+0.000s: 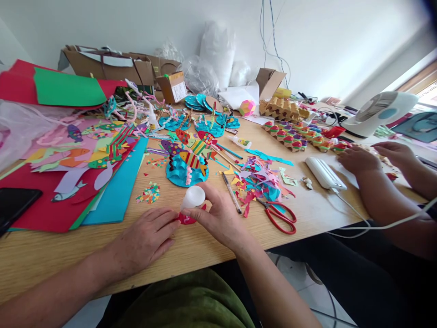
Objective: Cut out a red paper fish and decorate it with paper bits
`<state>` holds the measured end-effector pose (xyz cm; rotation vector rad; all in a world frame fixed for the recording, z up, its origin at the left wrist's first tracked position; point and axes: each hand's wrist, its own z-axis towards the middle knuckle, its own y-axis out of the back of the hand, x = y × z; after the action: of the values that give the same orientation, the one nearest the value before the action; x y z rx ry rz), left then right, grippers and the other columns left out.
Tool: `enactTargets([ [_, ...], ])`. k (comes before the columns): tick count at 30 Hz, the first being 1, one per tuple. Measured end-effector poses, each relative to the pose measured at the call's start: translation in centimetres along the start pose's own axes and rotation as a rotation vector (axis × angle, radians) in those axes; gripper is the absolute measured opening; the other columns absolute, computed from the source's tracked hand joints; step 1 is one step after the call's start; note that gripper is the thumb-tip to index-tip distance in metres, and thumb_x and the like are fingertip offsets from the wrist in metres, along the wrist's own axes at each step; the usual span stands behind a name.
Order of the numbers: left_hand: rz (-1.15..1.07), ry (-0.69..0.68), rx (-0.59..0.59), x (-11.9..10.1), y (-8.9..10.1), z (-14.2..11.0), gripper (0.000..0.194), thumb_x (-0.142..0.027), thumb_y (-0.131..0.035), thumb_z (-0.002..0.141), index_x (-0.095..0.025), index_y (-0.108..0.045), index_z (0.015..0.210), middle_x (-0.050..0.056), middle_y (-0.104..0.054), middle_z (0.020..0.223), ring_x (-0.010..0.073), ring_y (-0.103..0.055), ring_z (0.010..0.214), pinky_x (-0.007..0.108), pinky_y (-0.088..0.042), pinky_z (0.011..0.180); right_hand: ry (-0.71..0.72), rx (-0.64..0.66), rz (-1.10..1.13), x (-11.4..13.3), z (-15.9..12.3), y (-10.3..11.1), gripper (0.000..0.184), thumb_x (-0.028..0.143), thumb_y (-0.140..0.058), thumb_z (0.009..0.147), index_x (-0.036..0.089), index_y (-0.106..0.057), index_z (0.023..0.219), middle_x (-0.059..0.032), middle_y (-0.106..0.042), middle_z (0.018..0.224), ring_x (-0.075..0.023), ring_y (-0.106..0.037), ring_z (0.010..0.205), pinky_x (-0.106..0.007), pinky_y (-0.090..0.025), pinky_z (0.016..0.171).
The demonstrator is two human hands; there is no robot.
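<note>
My right hand [221, 214] is closed round a white glue bottle [195, 197], tipped upside down over a small red paper cutout [186, 218] on the table. White glue lines show on the red paper. My left hand [146, 237] lies low on the table, fingers stretched out, with the fingertips at the cutout's left edge. Just beyond stands a blue egg-carton base [177, 175] with patterned paper fish [194, 159] on it. A pen [232, 193] and red-handled scissors [280, 216] lie to the right of my right hand.
Paper scraps [261, 175] are heaped at centre right. Coloured paper sheets [112, 191] and a black phone [17, 205] lie at left. A co-worker's hands [362, 159] work at right, near a white power bank [324, 173] with a cable and painted egg cartons [287, 136].
</note>
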<state>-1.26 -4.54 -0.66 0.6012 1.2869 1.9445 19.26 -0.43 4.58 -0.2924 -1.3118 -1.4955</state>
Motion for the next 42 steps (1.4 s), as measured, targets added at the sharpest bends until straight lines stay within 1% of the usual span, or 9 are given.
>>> enactTargets([
  [4,-0.024,0.006,0.007,-0.1,0.2,0.1,0.026,-0.018,-0.041,0.092,-0.016,-0.060,0.109,0.008,-0.066,0.110,0.0220,-0.058,0.107,0.038,-0.050,0.092,-0.007,0.045,0.008,0.3,-0.6,0.5,0.022,0.039,-0.062,0.084,0.018,-0.057,0.081,-0.0004,-0.060,0.072,-0.0149,-0.054,0.067,-0.024,-0.038,0.059],
  [10,-0.015,-0.002,0.015,-0.1,0.1,0.0,0.026,-0.019,-0.041,0.093,-0.016,-0.059,0.112,0.009,-0.064,0.113,0.0220,-0.057,0.107,0.037,-0.049,0.093,-0.015,-0.019,-0.046,-0.1,-1.1,1.3,0.021,0.038,-0.064,0.083,0.018,-0.057,0.083,-0.0004,-0.062,0.074,-0.0150,-0.056,0.067,-0.023,-0.039,0.059],
  [15,0.009,-0.023,0.021,0.1,-0.1,-0.2,0.031,-0.019,-0.038,0.095,-0.020,-0.056,0.120,0.008,-0.062,0.115,0.0229,-0.056,0.108,0.039,-0.049,0.093,-0.014,-0.023,-0.054,-0.4,-1.0,1.2,0.020,0.036,-0.065,0.082,0.017,-0.059,0.083,-0.0005,-0.062,0.073,-0.0151,-0.056,0.068,-0.023,-0.038,0.059],
  [20,0.049,-0.037,0.017,0.2,-0.1,0.0,0.034,-0.020,-0.032,0.097,-0.024,-0.057,0.121,0.007,-0.063,0.112,0.0221,-0.057,0.104,0.039,-0.051,0.089,-0.022,-0.018,-0.043,-0.4,-1.1,1.3,0.021,0.037,-0.065,0.082,0.017,-0.058,0.082,-0.0002,-0.061,0.072,-0.0148,-0.056,0.067,-0.023,-0.037,0.058],
  [23,0.054,-0.027,0.044,0.1,0.0,0.1,0.038,-0.019,-0.028,0.098,-0.027,-0.055,0.123,0.006,-0.064,0.111,0.0213,-0.057,0.104,0.037,-0.050,0.089,-0.027,-0.008,-0.026,-0.4,-1.1,1.5,0.021,0.038,-0.065,0.082,0.018,-0.057,0.080,0.0005,-0.061,0.072,-0.0143,-0.055,0.066,-0.023,-0.038,0.058],
  [25,0.056,-0.018,0.073,-0.2,0.0,0.1,0.039,-0.020,-0.028,0.098,-0.026,-0.055,0.124,0.007,-0.064,0.112,0.0229,-0.057,0.104,0.040,-0.050,0.089,-0.028,-0.018,-0.029,-0.4,-1.0,1.6,0.022,0.038,-0.065,0.082,0.018,-0.057,0.080,0.0007,-0.061,0.072,-0.0143,-0.055,0.066,-0.023,-0.038,0.058],
  [28,0.054,0.013,0.103,-0.8,-0.1,0.2,0.036,-0.025,-0.033,0.097,-0.025,-0.057,0.123,0.010,-0.062,0.115,0.0260,-0.055,0.107,0.043,-0.048,0.089,-0.012,-0.014,-0.029,-0.4,-0.8,1.6,0.022,0.038,-0.065,0.082,0.018,-0.057,0.079,0.0004,-0.060,0.071,-0.0145,-0.055,0.067,-0.023,-0.037,0.059],
  [32,0.055,0.075,0.105,-1.7,-0.3,0.4,0.034,-0.028,-0.044,0.093,-0.024,-0.056,0.125,0.011,-0.061,0.114,0.0271,-0.054,0.106,0.043,-0.047,0.090,-0.006,0.011,-0.034,-0.3,-0.6,1.6,0.021,0.037,-0.064,0.083,0.018,-0.056,0.077,0.0012,-0.059,0.069,-0.0143,-0.054,0.065,-0.023,-0.036,0.057],
  [42,0.074,0.179,0.138,-2.8,-0.7,0.6,0.040,-0.028,-0.052,0.088,-0.023,-0.052,0.128,0.010,-0.060,0.114,0.0286,-0.053,0.108,0.045,-0.046,0.091,0.018,0.000,-0.069,-0.9,0.2,1.2,0.021,0.037,-0.064,0.082,0.018,-0.057,0.078,0.0006,-0.060,0.070,-0.0150,-0.055,0.065,-0.024,-0.035,0.057],
])
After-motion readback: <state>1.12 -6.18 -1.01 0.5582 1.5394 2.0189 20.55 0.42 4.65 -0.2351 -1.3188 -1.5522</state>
